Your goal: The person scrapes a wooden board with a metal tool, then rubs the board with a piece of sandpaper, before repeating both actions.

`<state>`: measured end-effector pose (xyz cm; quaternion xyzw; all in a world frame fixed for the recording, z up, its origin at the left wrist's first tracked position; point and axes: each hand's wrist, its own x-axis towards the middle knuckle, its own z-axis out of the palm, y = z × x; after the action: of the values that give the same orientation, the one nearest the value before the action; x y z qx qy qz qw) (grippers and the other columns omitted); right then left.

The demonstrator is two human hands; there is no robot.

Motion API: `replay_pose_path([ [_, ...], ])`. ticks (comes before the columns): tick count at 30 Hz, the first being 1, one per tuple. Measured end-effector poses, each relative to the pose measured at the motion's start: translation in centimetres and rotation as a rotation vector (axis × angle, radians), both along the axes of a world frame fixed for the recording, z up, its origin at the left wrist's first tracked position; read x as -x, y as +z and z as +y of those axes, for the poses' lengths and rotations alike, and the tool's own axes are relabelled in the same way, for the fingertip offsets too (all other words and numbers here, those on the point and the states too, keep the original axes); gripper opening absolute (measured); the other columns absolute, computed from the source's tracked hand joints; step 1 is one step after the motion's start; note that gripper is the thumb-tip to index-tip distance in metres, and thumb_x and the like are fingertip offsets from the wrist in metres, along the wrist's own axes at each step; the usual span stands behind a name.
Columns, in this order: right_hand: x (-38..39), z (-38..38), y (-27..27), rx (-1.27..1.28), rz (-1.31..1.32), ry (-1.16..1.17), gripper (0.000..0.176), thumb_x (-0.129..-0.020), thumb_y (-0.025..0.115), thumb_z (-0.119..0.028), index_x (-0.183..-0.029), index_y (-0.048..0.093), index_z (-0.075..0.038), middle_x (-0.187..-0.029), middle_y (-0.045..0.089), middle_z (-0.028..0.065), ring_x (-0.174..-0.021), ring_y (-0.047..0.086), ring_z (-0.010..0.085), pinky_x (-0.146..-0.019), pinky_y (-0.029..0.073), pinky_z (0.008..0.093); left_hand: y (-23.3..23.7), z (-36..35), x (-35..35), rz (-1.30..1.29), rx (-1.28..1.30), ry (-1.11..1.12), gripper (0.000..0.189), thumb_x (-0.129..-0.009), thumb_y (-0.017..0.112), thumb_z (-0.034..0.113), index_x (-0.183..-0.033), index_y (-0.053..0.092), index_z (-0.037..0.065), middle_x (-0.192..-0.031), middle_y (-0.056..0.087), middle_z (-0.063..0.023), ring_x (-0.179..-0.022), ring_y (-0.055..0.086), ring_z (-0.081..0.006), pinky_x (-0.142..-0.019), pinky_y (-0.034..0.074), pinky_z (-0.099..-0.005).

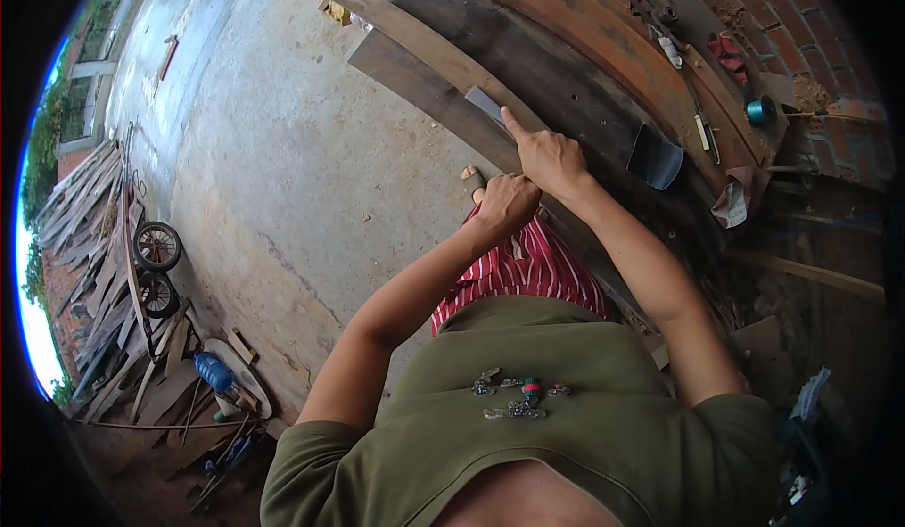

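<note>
My right hand is over a long, narrow wooden board. Its index finger stretches along a small flat grey strip that lies against the board, while the other fingers curl under. Whether the strip is sandpaper or a blade I cannot make out. Beside it, my left hand is closed at the board's near edge, with the fingertips hidden. A second, paler board runs alongside the first. To the right, a curled dark sheet rests on the wide dark panel.
A reddish wooden panel lies beyond. Near the brick paving are a teal thread spool, a cutter knife and a red cloth. On the left, scrap wood, two wheels and a blue bottle flank the concrete floor.
</note>
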<state>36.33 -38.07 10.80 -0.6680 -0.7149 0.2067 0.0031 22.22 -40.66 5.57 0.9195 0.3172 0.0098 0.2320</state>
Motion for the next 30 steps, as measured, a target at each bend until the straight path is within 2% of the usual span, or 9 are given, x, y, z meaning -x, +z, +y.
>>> replay_pose_path([
  [2,-1.7,-2.7,1.2,0.040,-0.016,0.008,0.069,-0.090,0.050,-0.014,-0.154,0.027,-0.024,-0.079,0.068,0.0244,-0.076,0.070,0.0417,-0.066,0.057,0.0543,1.5,0.3,-0.4,-0.025,-0.024,-0.012,0.044,-0.077,0.062,0.009,-0.120,0.054,0.007,-0.072,0.067,-0.0164,-0.069,0.068,-0.0339,-0.058,0.050,-0.0460],
  [4,-3.4,-5.8,3.1,0.086,-0.034,0.032,0.068,-0.091,0.050,-0.014,-0.154,0.028,-0.024,-0.080,0.068,0.0241,-0.076,0.070,0.0417,-0.066,0.057,0.0543,3.1,0.0,-1.0,0.001,0.050,0.132,0.029,-0.079,0.061,0.010,-0.108,0.059,0.007,-0.071,0.067,-0.0159,-0.070,0.068,-0.0344,-0.061,0.049,-0.0474],
  [6,-4.4,-7.6,4.7,0.241,-0.086,-0.002,0.067,-0.091,0.049,-0.014,-0.154,0.029,-0.024,-0.082,0.069,0.0237,-0.075,0.070,0.0417,-0.066,0.057,0.0542,3.1,0.0,-0.9,0.022,0.077,0.133,0.033,-0.079,0.061,0.011,-0.111,0.058,0.004,-0.074,0.068,-0.0160,-0.071,0.069,-0.0348,-0.062,0.051,-0.0470],
  [13,0.6,-0.1,0.1,0.000,0.003,-0.006,0.068,-0.089,0.051,-0.014,-0.154,0.029,-0.022,-0.083,0.070,0.0217,-0.075,0.071,0.0383,-0.067,0.058,0.0517,0.9,0.2,-0.3,0.080,0.047,-0.015,0.028,-0.081,0.060,0.012,-0.107,0.060,0.002,-0.077,0.069,-0.0170,-0.072,0.069,-0.0344,-0.064,0.054,-0.0469],
  [17,-2.2,-3.6,1.4,-0.031,-0.012,0.032,0.069,-0.089,0.051,-0.015,-0.154,0.029,-0.022,-0.082,0.070,0.0220,-0.074,0.071,0.0386,-0.066,0.058,0.0523,2.0,0.2,-0.7,0.062,0.058,0.021,0.027,-0.082,0.059,0.012,-0.106,0.062,0.002,-0.079,0.069,-0.0172,-0.074,0.069,-0.0334,-0.065,0.054,-0.0459],
  [21,-4.6,-7.0,4.2,0.183,-0.068,0.008,0.068,-0.091,0.052,-0.015,-0.154,0.027,-0.022,-0.081,0.068,0.0240,-0.075,0.070,0.0411,-0.066,0.057,0.0526,2.9,-0.4,-0.8,0.051,0.094,0.132,0.021,-0.082,0.058,0.011,-0.100,0.062,0.002,-0.080,0.069,-0.0173,-0.075,0.070,-0.0339,-0.066,0.054,-0.0456],
  [24,-3.4,-4.9,2.6,0.132,-0.064,0.001,0.069,-0.091,0.052,-0.016,-0.154,0.026,-0.023,-0.081,0.068,0.0231,-0.076,0.070,0.0410,-0.067,0.057,0.0524,2.7,0.0,-0.9,0.045,0.126,0.113,0.033,-0.082,0.057,0.011,-0.113,0.060,0.001,-0.080,0.069,-0.0172,-0.075,0.070,-0.0340,-0.067,0.055,-0.0452],
  [26,-1.9,-2.4,1.0,0.070,-0.053,0.012,0.070,-0.091,0.052,-0.016,-0.155,0.025,-0.023,-0.081,0.069,0.0227,-0.076,0.070,0.0410,-0.067,0.057,0.0525,1.1,0.0,-0.6,0.121,0.092,0.019,0.053,-0.082,0.058,0.011,-0.133,0.051,0.001,-0.080,0.069,-0.0170,-0.076,0.070,-0.0336,-0.067,0.055,-0.0449],
  [30,-1.8,-2.2,0.4,0.011,-0.049,0.010,0.069,-0.091,0.052,-0.017,-0.155,0.026,-0.023,-0.081,0.069,0.0223,-0.076,0.070,0.0411,-0.067,0.057,0.0525,0.0,0.0,-0.3,-0.008,-0.017,0.008,0.061,-0.080,0.059,0.009,-0.139,0.045,0.003,-0.075,0.068,-0.0162,-0.071,0.068,-0.0338,-0.063,0.051,-0.0460],
])
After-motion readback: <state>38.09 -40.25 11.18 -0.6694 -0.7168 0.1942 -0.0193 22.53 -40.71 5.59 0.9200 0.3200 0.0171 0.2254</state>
